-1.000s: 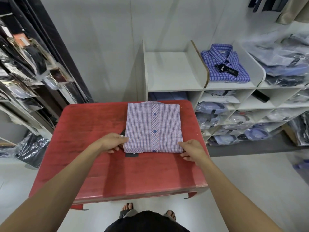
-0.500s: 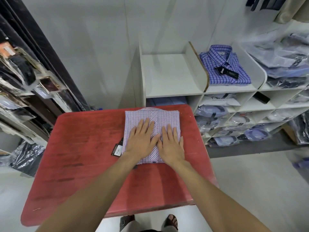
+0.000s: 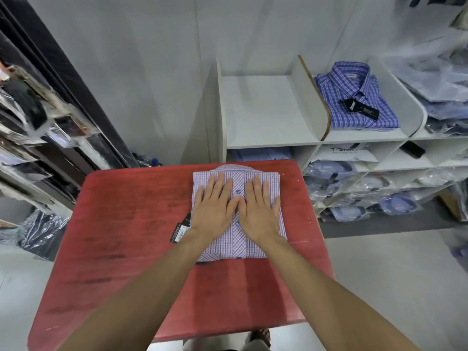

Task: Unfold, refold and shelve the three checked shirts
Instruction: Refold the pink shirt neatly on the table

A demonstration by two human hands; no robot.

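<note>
A folded pink checked shirt (image 3: 238, 214) is being pressed flat on the red table (image 3: 126, 236) by the left hand (image 3: 215, 206) and right hand (image 3: 258, 211), fingers straight, gripping nothing, while a blue checked shirt (image 3: 354, 97) is already lying shelved; shelving seemingly remains.

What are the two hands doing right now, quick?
Left hand: open, pressing flat on the folded checked shirt.
Right hand: open, flat on the same shirt.
</note>
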